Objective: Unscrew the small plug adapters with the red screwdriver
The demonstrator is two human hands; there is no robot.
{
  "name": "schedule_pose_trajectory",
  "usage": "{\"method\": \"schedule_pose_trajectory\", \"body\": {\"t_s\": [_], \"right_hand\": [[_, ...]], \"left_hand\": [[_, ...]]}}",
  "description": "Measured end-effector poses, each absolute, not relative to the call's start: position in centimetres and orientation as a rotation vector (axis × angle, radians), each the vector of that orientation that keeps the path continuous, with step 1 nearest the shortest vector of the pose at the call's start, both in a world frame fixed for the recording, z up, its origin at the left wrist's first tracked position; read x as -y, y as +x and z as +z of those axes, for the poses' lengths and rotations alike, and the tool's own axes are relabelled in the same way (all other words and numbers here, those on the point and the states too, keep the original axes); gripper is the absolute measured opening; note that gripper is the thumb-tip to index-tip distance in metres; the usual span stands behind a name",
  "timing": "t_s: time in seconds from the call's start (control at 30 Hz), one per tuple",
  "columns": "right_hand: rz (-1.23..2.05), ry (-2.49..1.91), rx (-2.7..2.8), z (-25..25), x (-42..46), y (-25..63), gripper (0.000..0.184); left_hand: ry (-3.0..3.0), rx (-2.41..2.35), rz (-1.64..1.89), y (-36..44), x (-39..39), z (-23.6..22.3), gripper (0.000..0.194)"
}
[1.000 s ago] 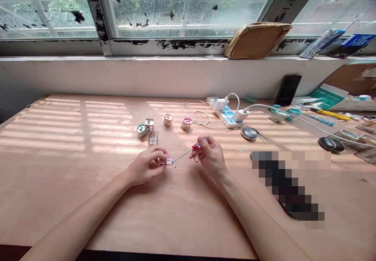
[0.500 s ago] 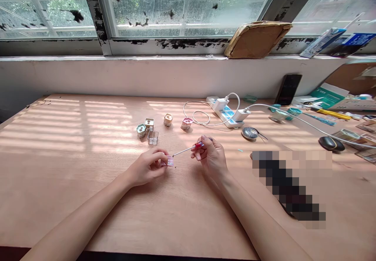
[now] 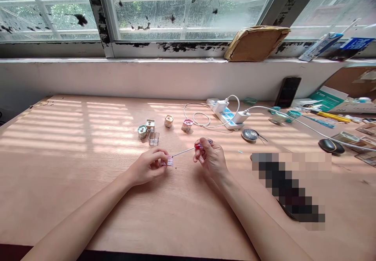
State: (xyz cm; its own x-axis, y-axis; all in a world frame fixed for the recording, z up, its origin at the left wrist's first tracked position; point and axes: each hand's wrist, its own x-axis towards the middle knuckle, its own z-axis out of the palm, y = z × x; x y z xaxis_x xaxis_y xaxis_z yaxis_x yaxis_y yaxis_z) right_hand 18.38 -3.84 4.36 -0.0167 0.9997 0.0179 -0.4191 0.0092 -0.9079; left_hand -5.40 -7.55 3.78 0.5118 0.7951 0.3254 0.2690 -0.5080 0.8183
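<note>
Left hand (image 3: 149, 166) pinches the pink piece (image 3: 170, 161) in front of the clear box (image 3: 153, 139), right hand (image 3: 212, 158) grips a screwdriver (image 3: 184, 151), tip at the piece's edge. Looks like screwdriving; next move probably needs steady pressure.

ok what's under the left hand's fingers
A small pink piece pokes out from the left hand, the tip of the screwdriver at or near its edge. The hand covers the rest, so its full shape can't be seen.

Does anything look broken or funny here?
Yes, the window frame looks damaged: ragged black blotches break up its pale surface. A tiny piece also lies loose on the table, near the left hand.
</note>
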Motion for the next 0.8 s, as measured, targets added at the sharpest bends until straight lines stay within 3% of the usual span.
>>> {"method": "schedule_pose_trajectory", "body": {"t_s": [0.8], "right_hand": [[1.315, -0.884, 1.072, 3.94, 4.13, 18.08, 0.052]], "left_hand": [[2.072, -0.862, 0.930, -5.18, 7.44, 3.90, 0.018]]}}
